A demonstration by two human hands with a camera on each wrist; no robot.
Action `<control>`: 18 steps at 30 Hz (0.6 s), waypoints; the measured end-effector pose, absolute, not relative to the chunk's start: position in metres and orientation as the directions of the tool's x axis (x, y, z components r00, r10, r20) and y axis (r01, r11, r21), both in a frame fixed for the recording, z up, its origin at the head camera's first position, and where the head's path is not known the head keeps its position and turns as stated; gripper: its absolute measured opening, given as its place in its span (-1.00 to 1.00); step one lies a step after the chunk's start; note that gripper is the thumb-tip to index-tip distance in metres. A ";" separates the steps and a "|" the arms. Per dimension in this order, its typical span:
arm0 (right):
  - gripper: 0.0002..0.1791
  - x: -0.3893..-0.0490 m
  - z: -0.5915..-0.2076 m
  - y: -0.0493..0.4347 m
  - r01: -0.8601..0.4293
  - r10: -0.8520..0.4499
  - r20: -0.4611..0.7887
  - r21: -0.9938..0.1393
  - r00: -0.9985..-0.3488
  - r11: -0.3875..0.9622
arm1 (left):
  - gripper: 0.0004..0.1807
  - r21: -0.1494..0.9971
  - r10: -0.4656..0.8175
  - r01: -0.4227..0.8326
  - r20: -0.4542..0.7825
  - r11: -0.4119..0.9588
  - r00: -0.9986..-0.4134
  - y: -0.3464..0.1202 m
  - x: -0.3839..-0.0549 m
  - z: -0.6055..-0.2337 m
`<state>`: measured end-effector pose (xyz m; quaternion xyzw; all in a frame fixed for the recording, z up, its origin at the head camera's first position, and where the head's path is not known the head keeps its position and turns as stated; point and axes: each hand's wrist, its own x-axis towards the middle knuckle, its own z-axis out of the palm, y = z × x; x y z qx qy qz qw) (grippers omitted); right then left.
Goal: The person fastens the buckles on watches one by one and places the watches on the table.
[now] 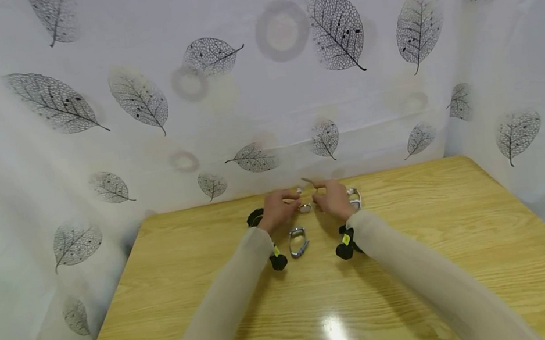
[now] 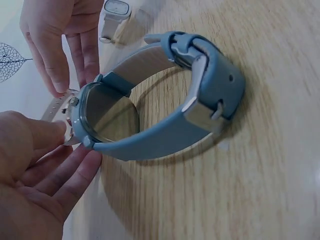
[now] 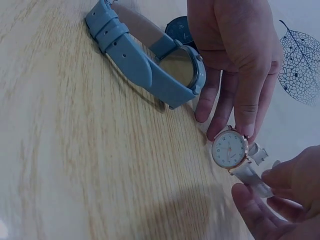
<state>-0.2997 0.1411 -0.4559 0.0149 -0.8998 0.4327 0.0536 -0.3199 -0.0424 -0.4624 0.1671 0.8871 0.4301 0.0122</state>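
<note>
A small wristwatch with a white dial, rose-gold case and pale strap is held between the two hands near the table's far edge. My left hand pinches it at the case, the thumb against the case side. At one length of the pale strap, my right hand pinches between thumb and fingers. The buckle end of the strap sticks out beside the case. Nearer me than the hands, a blue-grey watch stands on its side, its strap buckled into a loop.
Left of my left hand lies a black watch, partly hidden by that hand. A white watch stands just right of my right hand. Beyond the wooden table hangs a leaf-patterned curtain.
</note>
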 end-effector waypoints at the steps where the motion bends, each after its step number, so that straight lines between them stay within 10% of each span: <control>1: -0.55 -0.300 -0.456 0.141 -0.076 0.021 0.112 -0.788 -0.993 0.611 | -0.77 0.769 0.295 0.286 0.133 0.572 -0.946 -0.043 -0.320 -0.463; 18: -0.57 -0.286 -0.444 0.129 -0.170 0.111 0.227 -0.911 -0.968 0.375 | -0.75 0.965 0.178 0.192 0.160 0.180 -0.971 -0.048 -0.308 -0.455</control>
